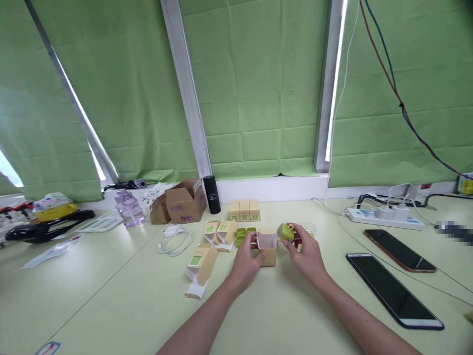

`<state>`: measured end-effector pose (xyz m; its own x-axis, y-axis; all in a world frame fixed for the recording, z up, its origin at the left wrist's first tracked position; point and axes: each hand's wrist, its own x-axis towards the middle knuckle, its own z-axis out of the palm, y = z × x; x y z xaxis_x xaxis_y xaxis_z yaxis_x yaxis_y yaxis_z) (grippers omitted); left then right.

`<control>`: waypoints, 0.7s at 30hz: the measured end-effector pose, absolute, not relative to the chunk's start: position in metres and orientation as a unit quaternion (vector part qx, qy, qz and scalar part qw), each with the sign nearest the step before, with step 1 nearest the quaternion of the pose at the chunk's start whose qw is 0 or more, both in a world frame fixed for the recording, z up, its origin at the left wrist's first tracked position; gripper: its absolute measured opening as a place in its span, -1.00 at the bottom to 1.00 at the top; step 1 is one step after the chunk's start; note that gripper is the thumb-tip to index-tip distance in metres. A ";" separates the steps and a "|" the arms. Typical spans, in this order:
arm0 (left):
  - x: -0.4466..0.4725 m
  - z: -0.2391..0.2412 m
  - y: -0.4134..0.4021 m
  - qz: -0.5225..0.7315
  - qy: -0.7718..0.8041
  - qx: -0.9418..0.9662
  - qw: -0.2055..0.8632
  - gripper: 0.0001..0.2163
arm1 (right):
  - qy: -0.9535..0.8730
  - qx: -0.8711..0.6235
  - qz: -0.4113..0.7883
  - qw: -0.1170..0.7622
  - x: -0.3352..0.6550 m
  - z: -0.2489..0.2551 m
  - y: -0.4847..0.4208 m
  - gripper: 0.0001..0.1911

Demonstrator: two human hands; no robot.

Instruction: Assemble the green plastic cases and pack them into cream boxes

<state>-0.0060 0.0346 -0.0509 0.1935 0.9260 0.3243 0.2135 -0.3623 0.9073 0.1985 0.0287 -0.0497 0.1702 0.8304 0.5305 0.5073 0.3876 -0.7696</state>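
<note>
My left hand (247, 261) is closed around the left side of a small tan cardboard box (268, 257), which stands upright with its top flap up. To the right of the box, my right hand (305, 254) grips a small green case with a yellow loop (286, 232) between thumb and fingers, apart from the box. Behind my left hand lies a green compartment tray (242, 235). Left of it are two opened tan boxes (220, 231), and nearer me another opened tan box (201, 261) lies with its white flap out. Partly hidden behind my right hand is a clear round container (309, 229).
Several closed tan boxes (244, 210) stand at the back beside a black cylinder (212, 195) and a brown carton (185, 201). A white charger cable (176, 241) lies left. To the right are a power strip (384, 218) and two phones (393, 291).
</note>
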 end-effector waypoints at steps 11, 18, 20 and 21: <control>-0.006 -0.044 0.032 0.546 0.369 0.690 0.299 -0.74 | -0.613 -0.476 0.142 0.615 0.197 -0.045 0.022 -0.55; -0.005 -0.045 0.038 0.549 0.372 0.693 0.284 -0.79 | -0.622 -0.432 0.146 0.636 0.191 -0.045 0.017 -0.58; -0.004 -0.046 0.039 0.543 0.384 0.683 0.301 -0.76 | -0.633 -0.418 0.147 0.635 0.190 -0.046 0.016 -0.58; -0.004 -0.046 0.038 0.541 0.391 0.678 0.308 -0.76 | -0.639 -0.411 0.147 0.633 0.190 -0.046 0.016 -0.58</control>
<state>-0.0038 0.0385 -0.0460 0.1084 0.8631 0.4932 0.1961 -0.5049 0.8406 0.1900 0.0159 -0.0462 0.1412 0.7115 0.6884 0.3396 0.6183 -0.7088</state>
